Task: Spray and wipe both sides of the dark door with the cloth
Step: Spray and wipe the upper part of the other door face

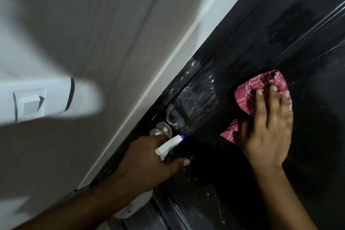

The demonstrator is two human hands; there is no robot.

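**Wiping under way on this face of the door, spray at the ready**

The right hand (268, 132) is lying flat, fingers straight and a little spread, pressing the red patterned cloth (261, 84) against the dark door (308, 33). The cloth is bunching up beyond the fingertips, with another fold peeking out beside the thumb.

The left hand (147, 158) is curling round the neck of the white spray bottle (169, 144). The blue-tipped nozzle is pointing at the panel just beside the round metal doorknob (161, 130). One finger is reaching forward under the nozzle, but whether it is squeezing the trigger I cannot tell.

Between knob and cloth, a foamy wet patch (194, 99) is glistening on the dark surface, not yet wiped. Fainter streaks are showing higher up and lower down the panel.

My read: this is the wiping step on the first face in view. The spray is down and the cloth is working near it, while the other side of the door is out of sight.

The next move is calling for the cloth to sweep across that wet patch toward the knob. It needs flat, even pressure, and the bottle hand will likely need to give way.

The count:
- One door, one cloth, one spray bottle, one knob and one obvious wet patch.
- Two hands at work.
- One light switch (29, 104) on the pale wall (93, 24).
- One white door frame (168, 61) running alongside the door's edge.
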